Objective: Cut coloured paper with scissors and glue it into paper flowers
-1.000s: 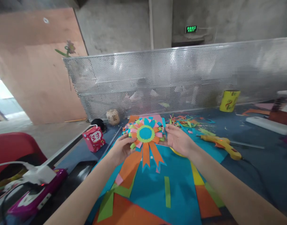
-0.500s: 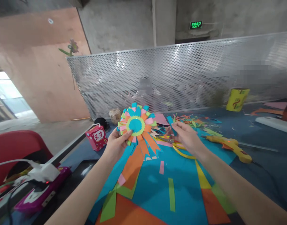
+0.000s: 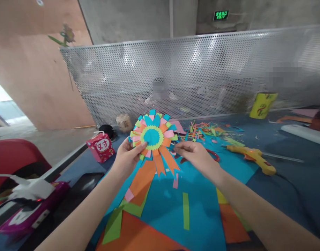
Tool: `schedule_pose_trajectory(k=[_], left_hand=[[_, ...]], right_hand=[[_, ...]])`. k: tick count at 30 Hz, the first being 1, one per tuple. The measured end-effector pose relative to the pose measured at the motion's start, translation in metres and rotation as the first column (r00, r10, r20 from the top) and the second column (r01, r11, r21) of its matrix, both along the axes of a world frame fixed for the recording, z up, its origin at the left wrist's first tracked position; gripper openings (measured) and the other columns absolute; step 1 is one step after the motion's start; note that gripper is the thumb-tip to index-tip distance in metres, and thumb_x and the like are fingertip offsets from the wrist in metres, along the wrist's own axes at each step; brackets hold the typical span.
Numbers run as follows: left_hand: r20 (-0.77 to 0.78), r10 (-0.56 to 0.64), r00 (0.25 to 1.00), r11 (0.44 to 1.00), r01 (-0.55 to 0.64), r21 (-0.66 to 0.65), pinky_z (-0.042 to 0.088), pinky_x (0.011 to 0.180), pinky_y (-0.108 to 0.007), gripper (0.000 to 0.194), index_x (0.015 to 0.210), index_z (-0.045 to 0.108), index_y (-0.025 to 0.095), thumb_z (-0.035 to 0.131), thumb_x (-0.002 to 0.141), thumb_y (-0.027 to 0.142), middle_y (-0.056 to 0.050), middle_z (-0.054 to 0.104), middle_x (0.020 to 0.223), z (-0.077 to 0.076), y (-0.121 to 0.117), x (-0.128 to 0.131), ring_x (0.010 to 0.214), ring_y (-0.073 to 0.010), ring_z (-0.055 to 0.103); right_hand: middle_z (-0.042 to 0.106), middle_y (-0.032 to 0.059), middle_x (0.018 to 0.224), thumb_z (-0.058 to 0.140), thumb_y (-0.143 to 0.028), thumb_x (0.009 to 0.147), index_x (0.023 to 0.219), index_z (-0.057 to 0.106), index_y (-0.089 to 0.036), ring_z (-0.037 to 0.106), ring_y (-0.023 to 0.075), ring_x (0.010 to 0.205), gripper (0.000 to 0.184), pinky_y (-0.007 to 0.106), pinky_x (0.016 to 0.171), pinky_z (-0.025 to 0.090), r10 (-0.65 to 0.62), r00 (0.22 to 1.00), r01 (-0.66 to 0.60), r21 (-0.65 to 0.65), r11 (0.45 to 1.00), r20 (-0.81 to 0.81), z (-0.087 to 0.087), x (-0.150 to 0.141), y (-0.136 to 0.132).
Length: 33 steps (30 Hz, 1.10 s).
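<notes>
My left hand (image 3: 128, 153) holds a layered paper rosette (image 3: 152, 136) upright, thumb on its front and fingers behind. The rosette has a blue centre, a scalloped lime ring, looped strips in pink, orange, lime and blue, and two notched orange tails (image 3: 165, 162). Close to its lower right edge, my right hand (image 3: 192, 153) has its fingertips pinched together. Whether anything is between them I cannot make out. A red curved handle (image 3: 214, 155) shows just beyond the right hand. Below both hands lies a large blue paper sheet (image 3: 165, 212).
A yellow hot glue gun (image 3: 254, 158) rests on the right, its cord trailing. Paper scraps (image 3: 204, 131) lie behind my right hand. A red box (image 3: 101, 147), a black phone-like slab (image 3: 88, 184) and a purple power strip (image 3: 35, 216) are on the left. A perforated metal screen (image 3: 123, 76) stands behind.
My right hand has moved left and down to the rosette's edge. The blue strip it held and the yellow-handled scissors no longer show. The view has tilted slightly down.
</notes>
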<state>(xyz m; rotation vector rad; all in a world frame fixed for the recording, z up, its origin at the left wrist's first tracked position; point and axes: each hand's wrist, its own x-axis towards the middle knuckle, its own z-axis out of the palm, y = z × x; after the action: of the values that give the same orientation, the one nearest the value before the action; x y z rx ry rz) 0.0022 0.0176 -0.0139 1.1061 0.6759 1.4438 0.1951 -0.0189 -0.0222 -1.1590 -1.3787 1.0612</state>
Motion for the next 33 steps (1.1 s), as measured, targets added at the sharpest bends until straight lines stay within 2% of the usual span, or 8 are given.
schedule_pose_trajectory(k=[3, 8, 16, 26, 33], left_hand=[[-0.014, 0.001, 1.000, 1.000, -0.001, 0.004, 0.053, 0.058, -0.017, 0.031, 0.079, 0.060, 0.017, 0.075, 0.052, 0.014, 0.001, 0.069, 0.078, -0.0003, -0.0014, 0.0015, 0.066, -0.0112, 0.064], [-0.012, -0.006, 1.000, 1.000, 0.006, 0.017, 0.053, 0.062, -0.018, 0.030, 0.081, 0.060, 0.017, 0.074, 0.055, 0.013, 0.001, 0.069, 0.080, -0.0013, -0.0009, 0.0013, 0.070, -0.0108, 0.064], [-0.016, 0.018, 1.000, 1.000, -0.017, 0.025, 0.052, 0.064, -0.017, 0.029, 0.080, 0.059, 0.017, 0.073, 0.055, 0.012, 0.001, 0.068, 0.079, -0.0013, 0.0011, 0.0021, 0.070, -0.0099, 0.063], [-0.069, 0.061, 0.996, 0.997, -0.058, 0.050, 0.052, 0.064, -0.019, 0.032, 0.082, 0.058, 0.018, 0.074, 0.054, 0.015, 0.001, 0.068, 0.079, -0.0022, 0.0002, 0.0026, 0.070, -0.0113, 0.063], [-0.074, 0.070, 0.995, 0.996, -0.066, 0.058, 0.052, 0.062, -0.018, 0.030, 0.081, 0.058, 0.017, 0.073, 0.055, 0.014, 0.001, 0.067, 0.079, -0.0013, -0.0022, 0.0035, 0.068, -0.0099, 0.063]], right_hand=[[0.066, 0.0027, 0.077, 0.060, -0.029, 0.068, 0.079, 0.063, -0.020, 0.061, 0.0156, 0.072, 0.014, 0.024, 0.052, 0.046, -0.044, 0.999, 0.043, 0.017, 0.999, 0.016, -0.0017, 0.0008, 0.0015], [0.067, 0.0016, 0.081, 0.061, -0.034, 0.068, 0.077, 0.065, -0.021, 0.060, 0.0136, 0.075, 0.017, 0.025, 0.065, 0.045, -0.022, 1.000, 0.020, 0.101, 0.995, 0.021, -0.0040, 0.0043, 0.0026], [0.066, 0.0015, 0.087, 0.063, -0.033, 0.067, 0.082, 0.066, -0.022, 0.059, 0.0137, 0.079, 0.019, 0.023, 0.061, 0.045, 0.006, 0.997, -0.005, 0.006, 1.000, -0.075, -0.0008, 0.0027, -0.0017], [0.064, 0.0006, 0.090, 0.069, -0.031, 0.061, 0.074, 0.068, -0.026, 0.055, 0.0142, 0.078, 0.014, 0.024, 0.055, 0.045, 0.037, 0.942, -0.084, -0.128, 0.988, -0.332, -0.0024, -0.0002, -0.0026], [0.063, 0.0009, 0.087, 0.070, -0.032, 0.059, 0.072, 0.068, -0.024, 0.054, 0.0134, 0.076, 0.015, 0.023, 0.055, 0.044, 0.026, 0.934, -0.085, -0.149, 0.985, -0.357, -0.0012, 0.0001, -0.0041]])
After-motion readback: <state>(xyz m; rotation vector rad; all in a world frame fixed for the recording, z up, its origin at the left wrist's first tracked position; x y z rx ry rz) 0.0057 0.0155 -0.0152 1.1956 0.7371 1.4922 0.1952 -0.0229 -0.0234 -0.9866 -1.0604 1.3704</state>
